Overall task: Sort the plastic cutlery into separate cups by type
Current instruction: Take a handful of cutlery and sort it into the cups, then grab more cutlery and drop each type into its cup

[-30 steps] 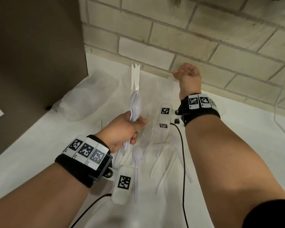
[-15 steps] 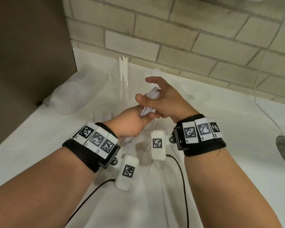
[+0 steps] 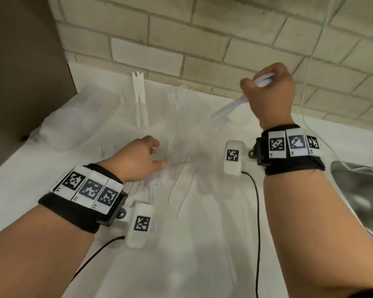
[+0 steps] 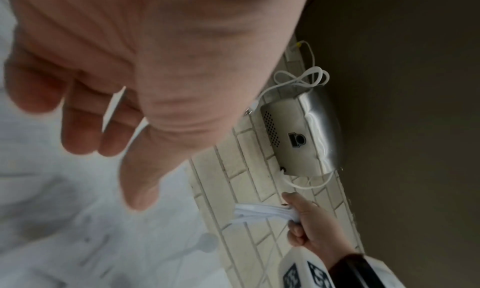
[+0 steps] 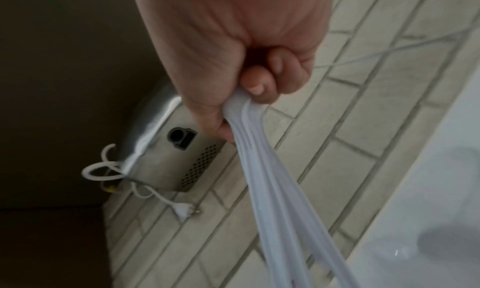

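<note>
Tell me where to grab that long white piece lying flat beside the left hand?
Pinch the long white piece by its thin handle, coming down from above with the left hand. It lies flat on the counter, so only its narrow edges offer grip. The right hand holds a cutlery bundle.

Brick wall [image 3: 202, 39] and brown panel [image 3: 19, 50] hem the counter [image 3: 19, 179].

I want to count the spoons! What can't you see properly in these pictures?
- Bundle of white cutlery in the right hand: fist hides one end, frame edge cuts the other; count and type unclear.
- Loose cutlery on the counter: white on white, blurred.
- Left hand: its own back hides the fingertips in the head view.
</note>
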A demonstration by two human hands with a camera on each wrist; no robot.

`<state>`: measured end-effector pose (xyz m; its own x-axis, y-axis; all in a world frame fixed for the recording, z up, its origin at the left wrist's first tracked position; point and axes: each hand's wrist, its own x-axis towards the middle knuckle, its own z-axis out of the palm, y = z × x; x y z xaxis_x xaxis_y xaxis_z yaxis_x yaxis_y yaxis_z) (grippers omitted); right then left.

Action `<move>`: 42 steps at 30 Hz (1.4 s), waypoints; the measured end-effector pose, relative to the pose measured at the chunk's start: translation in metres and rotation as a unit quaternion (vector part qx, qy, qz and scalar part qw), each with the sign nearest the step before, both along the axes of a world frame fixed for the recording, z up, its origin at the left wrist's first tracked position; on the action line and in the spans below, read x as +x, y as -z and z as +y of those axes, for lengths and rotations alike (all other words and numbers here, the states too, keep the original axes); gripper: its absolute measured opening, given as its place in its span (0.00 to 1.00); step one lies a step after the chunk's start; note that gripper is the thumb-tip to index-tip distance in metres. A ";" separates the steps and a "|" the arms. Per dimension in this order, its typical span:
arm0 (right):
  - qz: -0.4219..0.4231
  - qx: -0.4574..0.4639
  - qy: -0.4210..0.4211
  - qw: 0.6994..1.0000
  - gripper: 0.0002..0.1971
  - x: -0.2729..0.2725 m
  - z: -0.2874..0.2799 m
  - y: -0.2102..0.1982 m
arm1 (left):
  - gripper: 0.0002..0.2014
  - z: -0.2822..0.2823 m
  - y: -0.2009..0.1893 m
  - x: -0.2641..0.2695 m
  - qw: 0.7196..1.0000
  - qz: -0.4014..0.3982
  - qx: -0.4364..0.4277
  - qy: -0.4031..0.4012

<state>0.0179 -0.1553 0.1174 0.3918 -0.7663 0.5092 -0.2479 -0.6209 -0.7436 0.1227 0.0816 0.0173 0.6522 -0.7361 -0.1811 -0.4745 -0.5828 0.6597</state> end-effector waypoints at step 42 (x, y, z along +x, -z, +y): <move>0.559 0.162 -0.113 0.805 0.06 -0.013 0.086 0.120 | 0.39 -0.015 0.033 -0.008 0.975 -0.124 0.178 0.052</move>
